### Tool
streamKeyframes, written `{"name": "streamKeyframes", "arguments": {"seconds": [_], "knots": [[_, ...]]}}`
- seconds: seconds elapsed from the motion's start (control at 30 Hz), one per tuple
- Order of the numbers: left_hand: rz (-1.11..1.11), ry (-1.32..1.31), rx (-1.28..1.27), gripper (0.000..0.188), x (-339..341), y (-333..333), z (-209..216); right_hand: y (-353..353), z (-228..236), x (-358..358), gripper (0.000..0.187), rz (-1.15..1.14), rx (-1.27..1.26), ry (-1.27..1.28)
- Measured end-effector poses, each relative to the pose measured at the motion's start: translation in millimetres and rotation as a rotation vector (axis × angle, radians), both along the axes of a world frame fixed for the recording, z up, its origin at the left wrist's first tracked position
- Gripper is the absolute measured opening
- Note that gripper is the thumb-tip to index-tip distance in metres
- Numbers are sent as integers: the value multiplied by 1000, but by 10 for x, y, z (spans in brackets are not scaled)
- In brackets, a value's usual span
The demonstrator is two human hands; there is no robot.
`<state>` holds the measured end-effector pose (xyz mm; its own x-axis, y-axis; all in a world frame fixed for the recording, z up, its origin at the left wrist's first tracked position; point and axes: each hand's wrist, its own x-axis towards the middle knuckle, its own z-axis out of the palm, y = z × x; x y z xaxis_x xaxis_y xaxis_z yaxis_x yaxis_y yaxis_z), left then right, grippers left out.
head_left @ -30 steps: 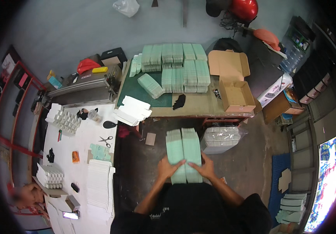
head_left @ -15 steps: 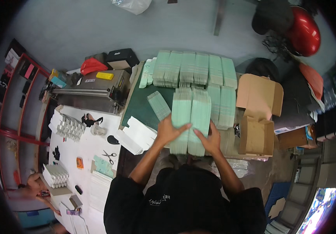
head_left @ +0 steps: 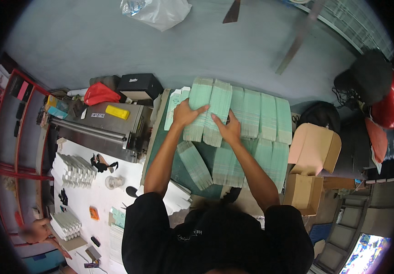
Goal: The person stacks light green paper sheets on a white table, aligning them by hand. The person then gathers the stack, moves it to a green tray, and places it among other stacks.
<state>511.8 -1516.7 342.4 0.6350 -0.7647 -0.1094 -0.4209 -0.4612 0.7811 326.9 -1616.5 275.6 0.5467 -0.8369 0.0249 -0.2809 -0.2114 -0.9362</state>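
Observation:
My left hand (head_left: pixel 186 114) is wrapped round the left side of two long stacks of mint-green flattened cartons (head_left: pixel 217 102). Opposite it, my right hand (head_left: pixel 230 129) presses on their right side, both thumbs lying on top. The pair is at the far left of the green-topped table (head_left: pixel 162 142), beside more rows of mint-green carton stacks (head_left: pixel 268 119); whether it rests on anything is hidden. A smaller bundle of cartons (head_left: pixel 194 165) lies slanted on the table nearer me. Loose green cartons (head_left: pixel 174 104) show beside my left hand.
An opened brown cardboard box (head_left: pixel 303 194) stands to the right of the stacks. White flat cartons (head_left: pixel 177 197) lie near my left forearm. On the left, a white table (head_left: pixel 126 171) carries folded white cartons (head_left: pixel 73 171); a person (head_left: pixel 37 232) sits beyond it. A metal machine (head_left: pixel 110 121) adjoins.
Both hands have carried the pair of carton stacks away from my body to the far left of the table. The slanted bundle and the table's near part are now more exposed. My view has shifted.

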Motion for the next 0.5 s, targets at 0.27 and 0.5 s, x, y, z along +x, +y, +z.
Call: {"name": "streamKeyframes", "arguments": {"seconds": [0.27, 0.5], "knots": [[-37, -29, 96, 89, 831, -707, -800, -705, -77, 713, 72, -27, 50, 168], [3, 536, -116, 110, 1141, -553, -963, -592, -99, 571, 89, -166, 167, 163]]}}
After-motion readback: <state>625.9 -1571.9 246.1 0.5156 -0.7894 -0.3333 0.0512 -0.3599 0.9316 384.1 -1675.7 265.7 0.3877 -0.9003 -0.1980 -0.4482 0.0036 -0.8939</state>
